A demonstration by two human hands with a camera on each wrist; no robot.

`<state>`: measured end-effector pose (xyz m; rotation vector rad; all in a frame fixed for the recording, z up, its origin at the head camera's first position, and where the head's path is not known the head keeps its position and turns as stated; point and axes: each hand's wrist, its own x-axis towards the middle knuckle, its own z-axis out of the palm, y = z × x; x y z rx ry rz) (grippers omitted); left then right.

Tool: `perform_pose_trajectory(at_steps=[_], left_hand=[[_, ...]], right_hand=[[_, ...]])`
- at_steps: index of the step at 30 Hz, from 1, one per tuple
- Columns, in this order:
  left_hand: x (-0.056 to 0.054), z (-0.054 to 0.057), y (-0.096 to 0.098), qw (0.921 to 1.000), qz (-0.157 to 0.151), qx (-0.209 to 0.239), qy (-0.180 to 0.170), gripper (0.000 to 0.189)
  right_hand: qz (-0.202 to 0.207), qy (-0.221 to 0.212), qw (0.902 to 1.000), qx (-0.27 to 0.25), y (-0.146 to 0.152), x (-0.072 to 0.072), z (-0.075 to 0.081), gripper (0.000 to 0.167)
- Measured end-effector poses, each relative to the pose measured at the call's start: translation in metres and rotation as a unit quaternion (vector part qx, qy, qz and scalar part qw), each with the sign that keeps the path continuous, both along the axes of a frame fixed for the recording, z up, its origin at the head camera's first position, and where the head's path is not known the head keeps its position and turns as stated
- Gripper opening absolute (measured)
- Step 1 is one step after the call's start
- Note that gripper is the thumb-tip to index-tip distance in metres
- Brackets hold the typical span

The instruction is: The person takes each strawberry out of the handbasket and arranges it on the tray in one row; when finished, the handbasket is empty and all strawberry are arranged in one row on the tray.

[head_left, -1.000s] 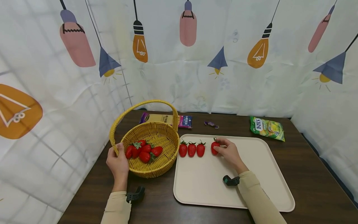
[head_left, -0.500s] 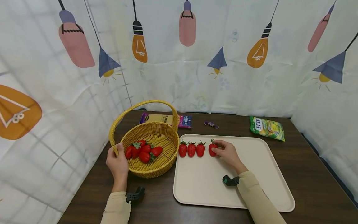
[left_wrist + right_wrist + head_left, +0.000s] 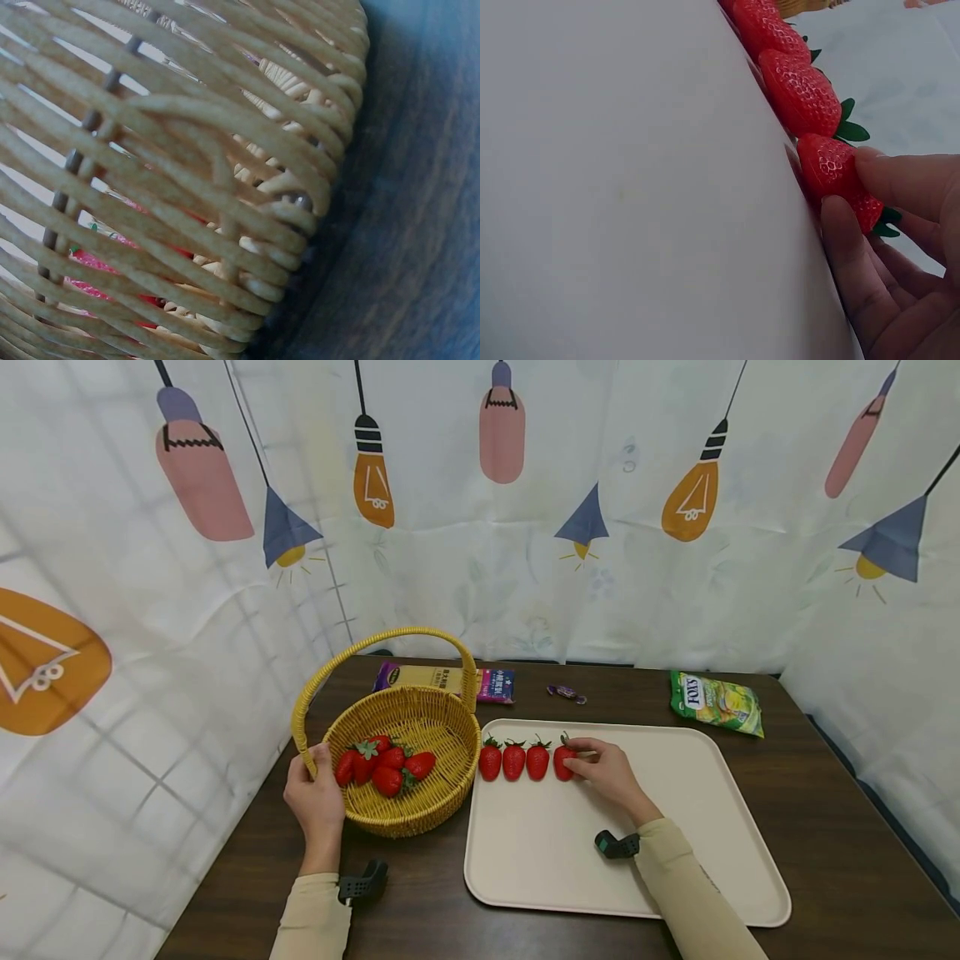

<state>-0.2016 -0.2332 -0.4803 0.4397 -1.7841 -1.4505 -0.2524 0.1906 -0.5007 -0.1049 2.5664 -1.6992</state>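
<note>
My right hand point(image 3: 609, 772) pinches a red strawberry point(image 3: 829, 169) between thumb and fingers on the cream tray point(image 3: 555, 868). It stands at the right end of a row with three other strawberries point(image 3: 513, 762), their green leaves toward the tray's back edge. To the left, my left hand point(image 3: 315, 789) grips the handle of a yellow woven basket point(image 3: 450, 781) at its lower left end. Several strawberries point(image 3: 386, 768) lie inside the basket on its left side. The left wrist view is filled by the basket's woven wall point(image 3: 187, 172), with red showing through the gaps.
Behind the basket lies a purple and yellow snack packet point(image 3: 495, 685). A small purple wrapped candy point(image 3: 566, 693) is behind the tray. At the back right a green candy bag point(image 3: 717, 704) rests on the dark wooden table point(image 3: 847, 827). A printed curtain hangs behind.
My right hand has moved the pinched strawberry a little to the left, nearer the other three in the row. My left hand and the basket have stayed in place.
</note>
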Motion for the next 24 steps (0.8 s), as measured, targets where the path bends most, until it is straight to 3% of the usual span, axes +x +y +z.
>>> perform_pose_trajectory(at_steps=[15, 18, 24], left_hand=[[0.001, 0.002, 0.002, 0.9999, 0.004, 0.004, 0.010, 0.030], [0.006, 0.011, 0.007, 1.0000, 0.004, 0.002, 0.008, 0.032], [0.005, 0.008, 0.005, 1.0000, 0.005, -0.001, 0.006, 0.031]], right_hand=[[0.019, 0.003, 0.9998, 0.003, -0.003, 0.000, -0.002, 0.036], [0.021, 0.002, 0.9997, -0.007, -0.003, 0.000, -0.001, 0.036], [0.018, -0.007, 0.9991, -0.038, 0.000, -0.001, -0.001, 0.036]])
